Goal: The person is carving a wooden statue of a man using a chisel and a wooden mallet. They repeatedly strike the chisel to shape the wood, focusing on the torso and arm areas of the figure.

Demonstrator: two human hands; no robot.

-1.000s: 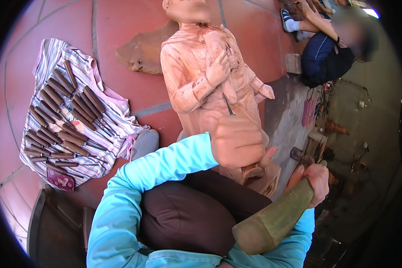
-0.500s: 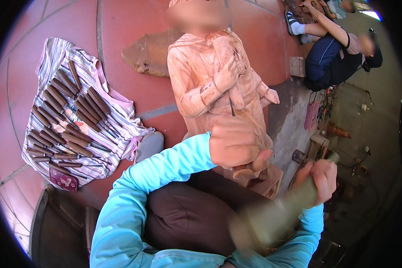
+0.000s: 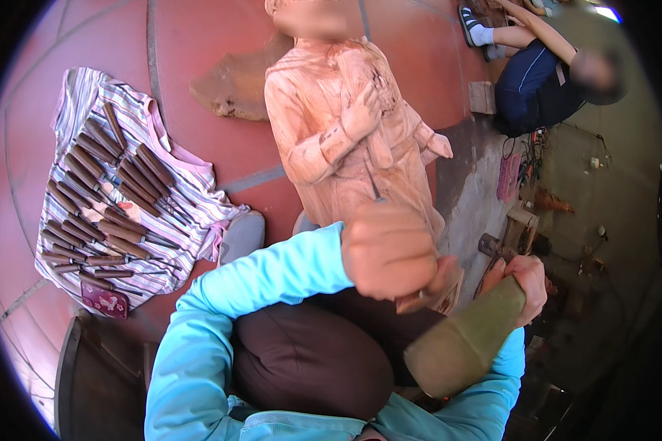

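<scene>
Chisel (image 3: 412, 302) inside curled left fingers (image 3: 403, 259), blade (image 3: 376, 187) toward carved figure (image 3: 301, 136); mallet (image 3: 467, 338) inside curled right fingers (image 3: 532, 282)

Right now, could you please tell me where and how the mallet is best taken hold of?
The green mallet is probably best gripped around its narrow end, coming from the person's right, as the right hand does: the body tapers toward that end, while the thick, blunt end slants down and left in the picture, too wide to wrap easily.
</scene>
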